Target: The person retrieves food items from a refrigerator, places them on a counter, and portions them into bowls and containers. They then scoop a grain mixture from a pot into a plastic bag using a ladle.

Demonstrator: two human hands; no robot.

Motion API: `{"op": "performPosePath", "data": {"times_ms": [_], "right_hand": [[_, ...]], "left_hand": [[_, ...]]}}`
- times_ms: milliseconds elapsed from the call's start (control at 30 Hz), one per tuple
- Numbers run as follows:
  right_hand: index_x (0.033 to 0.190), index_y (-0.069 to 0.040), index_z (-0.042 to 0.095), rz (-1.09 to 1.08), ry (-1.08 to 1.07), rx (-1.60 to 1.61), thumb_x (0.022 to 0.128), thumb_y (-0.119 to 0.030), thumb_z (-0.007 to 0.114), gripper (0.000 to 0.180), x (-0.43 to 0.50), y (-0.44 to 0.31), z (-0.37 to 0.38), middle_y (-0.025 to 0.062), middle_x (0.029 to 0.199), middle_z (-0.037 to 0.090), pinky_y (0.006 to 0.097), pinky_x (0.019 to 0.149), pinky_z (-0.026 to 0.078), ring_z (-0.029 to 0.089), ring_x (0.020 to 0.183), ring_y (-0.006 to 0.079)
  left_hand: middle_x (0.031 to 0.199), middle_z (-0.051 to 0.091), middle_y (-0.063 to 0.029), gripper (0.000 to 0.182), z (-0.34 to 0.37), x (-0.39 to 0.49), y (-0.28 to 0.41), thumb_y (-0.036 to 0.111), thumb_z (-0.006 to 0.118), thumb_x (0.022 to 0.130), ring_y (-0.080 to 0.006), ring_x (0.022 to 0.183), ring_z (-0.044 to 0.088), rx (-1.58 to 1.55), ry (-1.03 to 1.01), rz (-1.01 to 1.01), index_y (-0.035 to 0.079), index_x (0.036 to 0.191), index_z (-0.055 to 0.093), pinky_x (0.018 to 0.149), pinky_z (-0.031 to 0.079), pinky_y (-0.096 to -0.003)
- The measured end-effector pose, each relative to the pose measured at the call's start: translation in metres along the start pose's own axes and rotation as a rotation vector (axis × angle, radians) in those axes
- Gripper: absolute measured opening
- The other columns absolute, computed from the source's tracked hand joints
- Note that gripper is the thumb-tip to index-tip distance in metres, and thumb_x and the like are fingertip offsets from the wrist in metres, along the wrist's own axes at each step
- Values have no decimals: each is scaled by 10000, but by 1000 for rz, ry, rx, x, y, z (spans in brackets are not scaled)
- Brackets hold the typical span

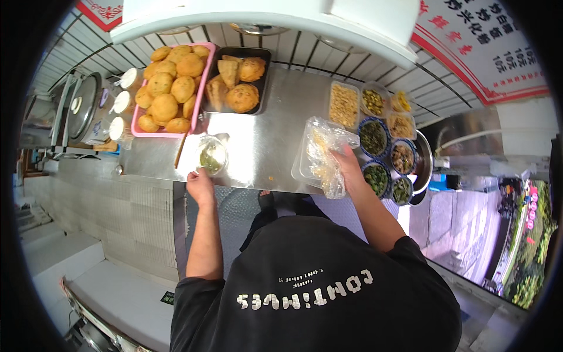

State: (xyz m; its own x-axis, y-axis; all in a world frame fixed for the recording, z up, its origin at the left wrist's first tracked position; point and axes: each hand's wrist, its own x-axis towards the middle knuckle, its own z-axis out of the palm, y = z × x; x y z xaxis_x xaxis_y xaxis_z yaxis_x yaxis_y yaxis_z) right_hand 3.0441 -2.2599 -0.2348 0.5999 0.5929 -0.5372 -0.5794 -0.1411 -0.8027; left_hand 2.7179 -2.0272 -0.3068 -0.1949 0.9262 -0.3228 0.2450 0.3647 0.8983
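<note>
My right hand (350, 169) grips a crumpled clear plastic bag (325, 154) with pale yellow bits of food in it. Under the bag, a clear plastic container (303, 169) sits at the front edge of the steel counter. Toward the left, my left hand (201, 187) is at the near rim of a clear bowl (212, 155), its fingers curled. Chopped green food shows inside this bowl. Whether those fingers pinch the rim cannot be made out. A brown chopstick-like stick (180, 149) leans by the pink tray.
Round fried cakes fill a pink tray (206, 83); a black tray (262, 99) holds more fried pieces. Lidded jars (122, 102) line the left. Right of my hand stand blue-rimmed bowls (374, 137), a tub of peanuts (344, 104) and a steel basin (424, 163). Wire grating (303, 48) backs the steel counter (290, 90).
</note>
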Motion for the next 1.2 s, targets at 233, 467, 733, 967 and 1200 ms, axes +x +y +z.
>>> {"op": "performPosePath", "data": {"times_ms": [233,467,733,967,1200], "right_hand": [[1325,8,454,-56,-218,-304,905,-70,647,469,-69,17,16,95,1192,611,323,889,514,607,1043,181],[1300,7,527,-24,-636,-821,825,-242,736,576,-94,85,7,124,1171,648,334,929,482,607,1066,187],[1345,-19,476,369,-510,-685,822,-192,753,617,-116,220,-142,129,1184,627,337,833,529,628,1024,209],[1400,-64,369,465,-150,-580,878,-143,705,627,-89,258,-255,155,1130,626,378,667,559,657,884,258],[1359,-37,437,249,39,-664,876,-96,665,538,5,263,-256,134,1145,622,360,729,550,639,925,244]], "left_hand": [[646,508,16,162,-63,-56,-14,119,594,847,-75,531,470,-167,-39,30,97,734,480,471,411,-248],[650,518,14,200,-159,-177,-84,95,579,884,-58,552,459,-139,76,15,100,727,456,495,383,-232],[666,517,13,194,-194,-372,-210,122,593,898,-72,572,482,-160,275,-235,102,741,480,523,416,-236],[701,510,34,194,-203,-457,-270,123,601,933,-51,610,445,-146,186,-450,94,775,493,561,387,-224],[762,475,54,245,-228,-456,-341,118,603,960,-35,700,379,-127,191,-483,108,773,444,649,333,-199]]}}
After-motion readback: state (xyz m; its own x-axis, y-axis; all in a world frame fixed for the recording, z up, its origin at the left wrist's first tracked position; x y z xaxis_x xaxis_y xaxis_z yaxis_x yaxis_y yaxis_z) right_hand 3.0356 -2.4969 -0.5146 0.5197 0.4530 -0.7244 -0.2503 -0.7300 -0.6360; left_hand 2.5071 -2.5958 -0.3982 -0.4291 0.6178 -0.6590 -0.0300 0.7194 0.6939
